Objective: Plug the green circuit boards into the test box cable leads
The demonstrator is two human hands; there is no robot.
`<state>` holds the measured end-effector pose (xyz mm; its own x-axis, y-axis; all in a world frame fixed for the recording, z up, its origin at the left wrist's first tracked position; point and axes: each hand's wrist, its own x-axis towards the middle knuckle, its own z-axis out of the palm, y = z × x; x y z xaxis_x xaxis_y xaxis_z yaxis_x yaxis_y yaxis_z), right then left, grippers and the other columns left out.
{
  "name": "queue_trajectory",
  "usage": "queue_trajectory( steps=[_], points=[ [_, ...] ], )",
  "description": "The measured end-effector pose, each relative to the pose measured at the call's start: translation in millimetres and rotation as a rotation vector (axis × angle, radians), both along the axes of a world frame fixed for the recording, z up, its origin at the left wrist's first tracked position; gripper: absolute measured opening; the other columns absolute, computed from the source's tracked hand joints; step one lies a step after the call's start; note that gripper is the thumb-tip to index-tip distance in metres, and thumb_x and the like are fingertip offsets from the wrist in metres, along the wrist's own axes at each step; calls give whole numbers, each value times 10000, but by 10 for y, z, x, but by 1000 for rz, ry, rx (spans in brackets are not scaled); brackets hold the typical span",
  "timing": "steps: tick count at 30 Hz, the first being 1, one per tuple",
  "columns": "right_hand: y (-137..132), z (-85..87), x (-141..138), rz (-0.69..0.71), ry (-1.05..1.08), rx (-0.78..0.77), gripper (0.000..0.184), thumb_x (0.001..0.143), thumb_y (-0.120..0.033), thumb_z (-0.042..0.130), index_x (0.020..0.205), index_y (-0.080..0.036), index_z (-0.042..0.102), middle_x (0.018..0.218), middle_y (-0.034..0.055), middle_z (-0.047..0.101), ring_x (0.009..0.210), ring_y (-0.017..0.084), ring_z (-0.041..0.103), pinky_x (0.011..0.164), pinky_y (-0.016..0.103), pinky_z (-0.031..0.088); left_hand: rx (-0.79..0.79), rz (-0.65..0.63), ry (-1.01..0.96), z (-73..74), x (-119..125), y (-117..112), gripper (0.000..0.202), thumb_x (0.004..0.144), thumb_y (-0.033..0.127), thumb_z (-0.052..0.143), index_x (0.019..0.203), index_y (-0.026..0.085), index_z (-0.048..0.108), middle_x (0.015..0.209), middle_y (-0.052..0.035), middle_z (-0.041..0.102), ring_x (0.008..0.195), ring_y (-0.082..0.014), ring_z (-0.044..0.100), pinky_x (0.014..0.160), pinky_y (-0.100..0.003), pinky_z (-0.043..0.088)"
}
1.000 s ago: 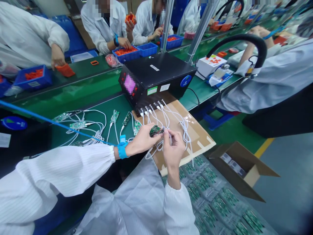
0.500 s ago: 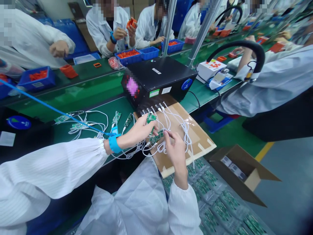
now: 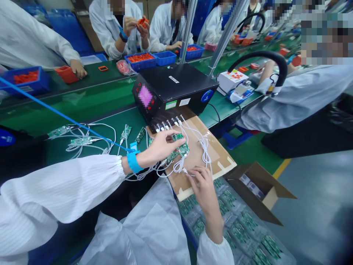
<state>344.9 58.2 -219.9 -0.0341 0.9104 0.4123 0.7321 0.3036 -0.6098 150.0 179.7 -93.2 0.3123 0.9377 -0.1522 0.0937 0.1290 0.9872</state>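
My left hand (image 3: 161, 146), with a blue wrist strap (image 3: 134, 162), is closed on a green circuit board (image 3: 183, 149) above the cardboard sheet. Another green board (image 3: 171, 157) lies just under it, partly hidden by the hand. My right hand (image 3: 203, 181) pinches a white cable plug (image 3: 184, 170) between thumb and fingers, below and apart from the held board. White cables (image 3: 204, 147) lie looped on the cardboard (image 3: 194, 162) and run up to connectors on a black box-shaped device (image 3: 176, 84).
More boards (image 3: 81, 141) with white cables lie on the green bench at left. A tray of boards (image 3: 239, 228) sits below right, beside an open carton (image 3: 256, 187). Across the bench, co-workers handle orange parts by blue bins (image 3: 140, 62). A black flexible hose (image 3: 259, 55) arches at right.
My right hand has drawn down and back from the boards, with a white plug in its fingers. My left hand has shifted slightly right with the circuit board. The view has shifted slightly.
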Motion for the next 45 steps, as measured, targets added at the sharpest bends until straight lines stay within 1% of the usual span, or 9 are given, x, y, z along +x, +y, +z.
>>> queue_trajectory(
  steps=[2,5,9,12,16,26,34,39,45],
  points=[
    [9,-31,-12,-20,51,17,136,1032,-303,575,1018,-237,694,1036,80,717,1117,262,642,995,463,516,-20,-62,0,-42,21,-2,155,911,273,752,1002,148,749,951,-67,767,682,-137,694,625,-255,547],
    [5,-20,-43,-144,186,4,153,1047,-300,536,1114,-211,641,1092,96,730,1038,226,694,926,402,554,-14,-110,34,-121,50,20,183,898,318,770,931,138,752,920,-76,775,709,-165,742,633,-252,553],
    [-5,43,-89,-238,265,22,153,1047,-297,551,1120,-205,649,981,67,754,893,196,727,820,339,568,-14,-145,83,-213,88,77,278,878,403,785,952,136,765,928,-98,794,733,-182,761,633,-251,553],
    [6,83,-106,-232,237,120,136,1033,-257,581,1090,-209,695,958,62,746,879,191,709,819,340,561,-9,-189,61,-260,109,99,308,863,443,789,946,147,774,908,-95,799,729,-182,757,653,-264,575],
    [12,99,-114,-243,253,212,127,1014,-200,609,1049,-212,730,937,54,734,880,183,692,817,334,558,-1,-186,44,-284,122,100,308,827,447,825,913,156,771,900,-82,801,731,-176,756,678,-265,594],
    [14,102,-105,-228,185,281,150,988,-150,643,1071,-215,751,918,50,720,849,175,662,784,342,550,-36,-177,20,-248,152,104,431,783,522,846,969,138,784,947,-100,809,782,-188,762,761,-298,632],
    [38,145,-92,-207,49,346,220,990,-129,629,1153,-232,736,887,49,703,815,185,643,766,366,537,81,-236,111,-225,142,88,309,805,455,831,904,171,761,912,-74,799,804,-226,774,740,-325,645],
    [45,134,-110,-232,51,351,218,1001,-145,610,1143,-247,740,874,49,695,804,194,641,755,371,533,86,-264,134,-202,155,96,280,805,432,828,852,168,749,853,-75,789,774,-222,771,693,-305,634],
    [30,112,-136,-217,55,365,236,993,-109,605,1153,-232,726,867,51,679,806,192,619,742,360,523,21,-285,110,-242,131,106,315,788,450,836,837,153,743,896,-84,792,769,-205,764,683,-285,624]
  ],
)
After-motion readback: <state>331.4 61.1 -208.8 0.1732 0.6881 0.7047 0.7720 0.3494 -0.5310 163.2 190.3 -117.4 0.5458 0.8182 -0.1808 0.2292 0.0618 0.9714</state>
